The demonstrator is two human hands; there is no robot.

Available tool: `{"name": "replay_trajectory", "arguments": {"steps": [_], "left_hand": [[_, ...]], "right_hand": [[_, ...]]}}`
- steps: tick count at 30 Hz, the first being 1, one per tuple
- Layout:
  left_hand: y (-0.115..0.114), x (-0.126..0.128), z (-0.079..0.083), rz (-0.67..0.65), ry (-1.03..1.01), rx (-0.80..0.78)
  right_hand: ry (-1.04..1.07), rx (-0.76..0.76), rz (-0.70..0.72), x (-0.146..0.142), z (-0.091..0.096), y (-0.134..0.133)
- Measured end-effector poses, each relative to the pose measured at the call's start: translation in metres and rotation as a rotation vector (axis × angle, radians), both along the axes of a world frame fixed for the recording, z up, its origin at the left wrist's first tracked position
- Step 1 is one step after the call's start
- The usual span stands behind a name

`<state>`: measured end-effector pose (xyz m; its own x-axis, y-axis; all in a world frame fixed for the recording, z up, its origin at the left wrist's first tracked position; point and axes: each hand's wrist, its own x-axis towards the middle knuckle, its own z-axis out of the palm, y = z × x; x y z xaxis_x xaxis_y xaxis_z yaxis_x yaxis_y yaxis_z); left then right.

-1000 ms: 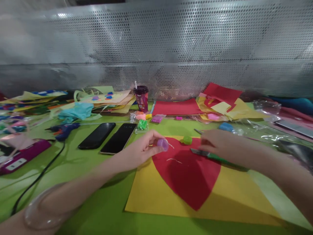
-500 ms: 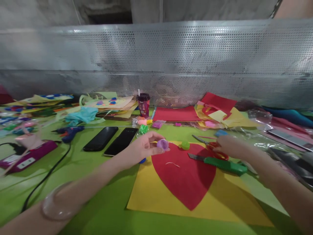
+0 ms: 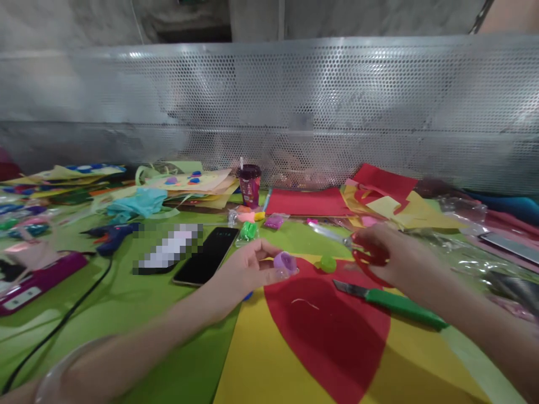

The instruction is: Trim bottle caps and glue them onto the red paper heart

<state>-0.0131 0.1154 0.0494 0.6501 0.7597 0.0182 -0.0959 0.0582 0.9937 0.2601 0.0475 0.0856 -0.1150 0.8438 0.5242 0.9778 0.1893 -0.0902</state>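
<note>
My left hand (image 3: 248, 268) pinches a small purple cup-shaped piece (image 3: 284, 262) just above the top edge of a red heart-shaped sheet (image 3: 332, 325). The red sheet lies on a yellow sheet (image 3: 256, 365). My right hand (image 3: 389, 255) is lifted over the table with its fingers through the handles of red scissors (image 3: 370, 259), blades pointing left. A green-handled craft knife (image 3: 393, 303) lies on the red sheet below that hand. A small green lump (image 3: 327, 264) sits between the two hands.
A black phone (image 3: 207, 255) lies left of the sheets, with a blue glue gun (image 3: 110, 235) and its black cord (image 3: 54, 331) further left. A dark cup (image 3: 250, 184), small clay bags (image 3: 248, 230) and stacks of coloured paper (image 3: 387, 193) line the back. A perforated metal screen (image 3: 295, 112) stands behind.
My right hand has taken the red scissors off the table and raised them toward the left. The left hand keeps holding the purple piece in about the same place.
</note>
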Motion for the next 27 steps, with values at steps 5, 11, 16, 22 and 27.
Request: {"name": "replay_trajectory", "arguments": {"steps": [5, 11, 16, 22, 27], "left_hand": [[-0.002, -0.001, -0.001, 0.036, -0.007, 0.011], [-0.002, -0.002, 0.003, 0.063, 0.006, 0.014], [-0.005, -0.002, 0.002, 0.065, -0.002, 0.007], [-0.005, -0.002, 0.001, 0.017, -0.067, -0.024], [-0.004, -0.003, 0.002, 0.043, -0.042, -0.024]], "right_hand": [[-0.175, 0.045, 0.1, -0.021, -0.015, -0.009], [-0.413, 0.161, 0.139, -0.028, -0.016, -0.014], [-0.469, 0.198, 0.157, -0.03, -0.015, -0.014], [-0.458, 0.212, 0.173, -0.029, -0.018, -0.014], [-0.517, 0.264, 0.154, -0.033, -0.019, -0.017]]}}
